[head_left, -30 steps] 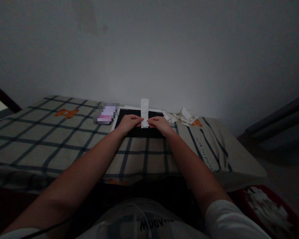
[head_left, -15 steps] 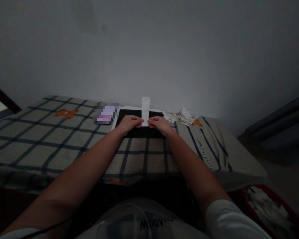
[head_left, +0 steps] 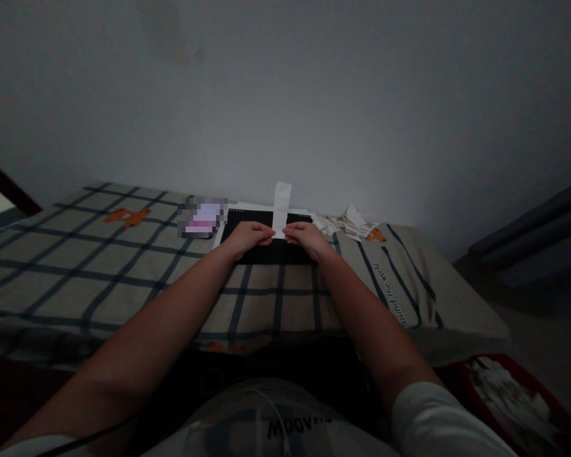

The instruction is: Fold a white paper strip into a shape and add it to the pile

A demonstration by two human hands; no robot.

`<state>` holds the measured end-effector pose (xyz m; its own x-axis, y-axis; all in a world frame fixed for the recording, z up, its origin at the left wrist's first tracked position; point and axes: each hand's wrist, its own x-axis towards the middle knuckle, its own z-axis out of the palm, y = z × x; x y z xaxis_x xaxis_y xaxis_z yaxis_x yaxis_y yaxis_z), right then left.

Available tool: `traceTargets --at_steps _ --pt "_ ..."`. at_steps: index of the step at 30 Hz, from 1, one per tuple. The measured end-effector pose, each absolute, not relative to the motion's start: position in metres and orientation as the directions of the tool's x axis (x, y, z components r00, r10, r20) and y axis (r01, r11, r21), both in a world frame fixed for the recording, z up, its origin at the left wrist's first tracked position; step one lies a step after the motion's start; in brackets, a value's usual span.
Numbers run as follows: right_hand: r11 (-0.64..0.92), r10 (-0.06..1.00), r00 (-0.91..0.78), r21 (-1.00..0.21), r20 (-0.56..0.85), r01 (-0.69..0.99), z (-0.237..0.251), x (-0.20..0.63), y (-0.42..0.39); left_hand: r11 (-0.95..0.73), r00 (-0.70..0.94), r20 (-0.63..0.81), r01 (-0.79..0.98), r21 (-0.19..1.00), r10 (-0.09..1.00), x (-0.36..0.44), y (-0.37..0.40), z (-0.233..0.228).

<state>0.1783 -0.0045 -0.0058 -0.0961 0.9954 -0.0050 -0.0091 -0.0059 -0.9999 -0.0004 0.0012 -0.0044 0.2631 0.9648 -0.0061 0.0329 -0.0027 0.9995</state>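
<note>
A narrow white paper strip (head_left: pixel 282 204) stands up between my two hands, its lower end pinched at both corners. My left hand (head_left: pixel 250 239) is closed on the strip's lower left corner. On the lower right corner, my right hand (head_left: pixel 307 237) is closed in the same kind of pinch. Both hands are over a black notebook or board (head_left: pixel 276 254) with a row of small white marks along its top edge. White sheets show from under its back and left edges.
A phone (head_left: pixel 202 219) with a lit, blurred screen lies to the left. Right of the black board is a pile of paper pieces (head_left: pixel 354 223). All rest on a checked cloth (head_left: pixel 137 273) against a wall. A red container (head_left: pixel 514 393) with paper scraps stands low at right.
The strip's upper end has shifted slightly to the right and up, so it leans a little. My hands stay nearly in place, still pinching its lower end.
</note>
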Motion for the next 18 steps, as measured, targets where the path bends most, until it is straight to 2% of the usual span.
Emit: traceTargets --at_steps 10,18 --pt "-0.013 0.997 -0.082 -1.0 -0.011 -0.023 -0.0057 0.1787 -0.0039 0.01 0.334 -0.004 -0.015 1.0 0.943 -0.001 0.0006 -0.0066" --pt "-0.028 0.992 -0.127 -0.999 -0.026 -0.018 -0.0054 0.1771 -0.0057 -0.015 0.296 0.036 -0.072 0.997 0.954 -0.0027 0.0074 -0.0094"
